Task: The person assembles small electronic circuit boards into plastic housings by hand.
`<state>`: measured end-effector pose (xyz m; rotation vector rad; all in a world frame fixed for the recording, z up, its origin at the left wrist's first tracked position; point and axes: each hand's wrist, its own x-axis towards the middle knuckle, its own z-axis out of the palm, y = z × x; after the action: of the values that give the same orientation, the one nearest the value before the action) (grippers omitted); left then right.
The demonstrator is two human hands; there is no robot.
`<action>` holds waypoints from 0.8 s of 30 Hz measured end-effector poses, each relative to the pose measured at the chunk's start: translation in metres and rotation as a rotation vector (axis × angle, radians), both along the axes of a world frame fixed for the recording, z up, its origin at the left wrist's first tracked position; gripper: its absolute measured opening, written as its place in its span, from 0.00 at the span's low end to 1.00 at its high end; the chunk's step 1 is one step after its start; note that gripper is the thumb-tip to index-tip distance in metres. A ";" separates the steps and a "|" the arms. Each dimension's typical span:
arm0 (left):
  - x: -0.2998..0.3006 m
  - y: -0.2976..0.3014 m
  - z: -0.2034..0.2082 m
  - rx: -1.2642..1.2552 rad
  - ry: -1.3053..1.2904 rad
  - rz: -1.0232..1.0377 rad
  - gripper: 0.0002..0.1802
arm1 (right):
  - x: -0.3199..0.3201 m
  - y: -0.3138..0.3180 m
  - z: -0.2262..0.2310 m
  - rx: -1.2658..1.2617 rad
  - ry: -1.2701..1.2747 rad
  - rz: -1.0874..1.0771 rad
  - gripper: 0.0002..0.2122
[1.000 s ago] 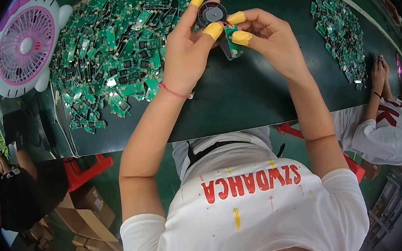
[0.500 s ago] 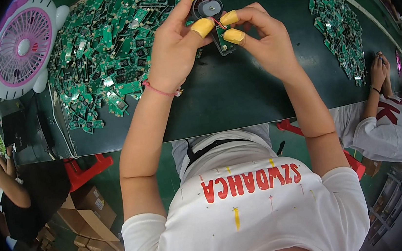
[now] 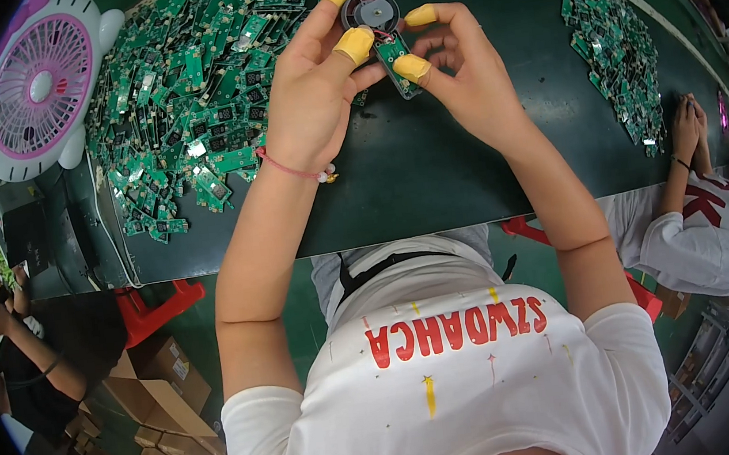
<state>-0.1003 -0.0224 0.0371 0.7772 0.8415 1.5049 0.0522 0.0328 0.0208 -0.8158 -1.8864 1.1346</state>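
Note:
My left hand (image 3: 308, 96) grips a round black motor housing (image 3: 356, 10) between its thumb and index finger, both in yellow finger covers. A grey disc sits in the middle of the housing, and short red and dark wires run from its lower side. Below it a narrow green circuit board (image 3: 390, 50) lies in a dark strip-shaped holder, tilted down to the right. My right hand (image 3: 477, 73) pinches the board, its covered thumb on the face. The covered right index finger is raised beside the housing; the other fingertips are partly hidden behind the board.
A large heap of green circuit boards (image 3: 199, 94) covers the table's left side, beside a white and pink fan (image 3: 41, 86). A smaller pile (image 3: 613, 59) lies at the right. Co-workers sit on both sides; cardboard boxes (image 3: 164, 395) stand on the floor at lower left.
My right fingertips have left the wires, and my right thumb now rests on the board, whose green face shows more. The housing has shifted slightly left. The left co-worker's arms have moved.

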 end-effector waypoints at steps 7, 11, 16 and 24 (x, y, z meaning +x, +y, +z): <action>0.023 0.001 0.000 0.028 0.023 0.112 0.35 | 0.001 -0.010 -0.001 -0.385 -0.145 0.244 0.06; 0.030 -0.002 -0.018 0.042 0.234 0.218 0.43 | 0.001 -0.012 -0.002 -0.448 -0.118 0.393 0.06; 0.024 0.002 -0.026 0.120 0.340 0.221 0.37 | 0.001 0.058 0.012 -0.623 -0.065 0.253 0.11; 0.048 -0.012 -0.053 0.231 0.829 -0.037 0.23 | -0.042 0.262 -0.007 0.076 -0.663 -0.208 0.16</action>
<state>-0.0527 -0.0349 -0.0164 1.6339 1.2491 1.2426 0.0105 0.2952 0.0139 -1.4324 -2.2775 0.6995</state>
